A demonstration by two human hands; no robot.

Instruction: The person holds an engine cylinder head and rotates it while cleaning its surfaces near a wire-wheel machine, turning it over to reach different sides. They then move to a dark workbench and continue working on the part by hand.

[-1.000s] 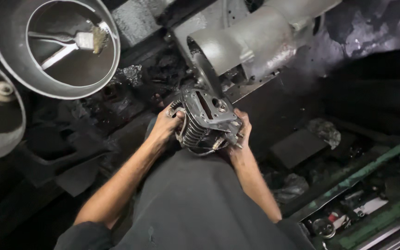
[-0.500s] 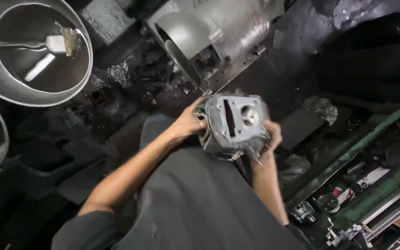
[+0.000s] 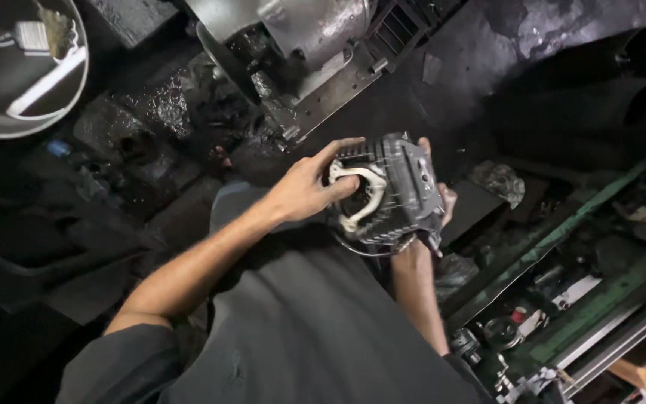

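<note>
Your left hand (image 3: 304, 191) grips the finned metal engine part (image 3: 390, 191) from its near side, fingers curled onto its pale inner piece. Your right hand (image 3: 443, 198) cups it from behind, mostly hidden; finger spread unclear. The part is held above your lap, below the engine casing (image 3: 300, 37).

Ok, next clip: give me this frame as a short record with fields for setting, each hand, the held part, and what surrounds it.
Setting: dark, greasy workshop floor seen from above, person in grey clothing
Left hand: grips the near face of the finned engine cylinder, fingers over its top edge
Right hand: supports the cylinder from the far side, mostly hidden
Held part: grey metal, cooling fins, pale gasket showing on the open face
Ahead: large engine casing
Upper left: metal basin with a brush
Right: green metal rails and small parts
</note>
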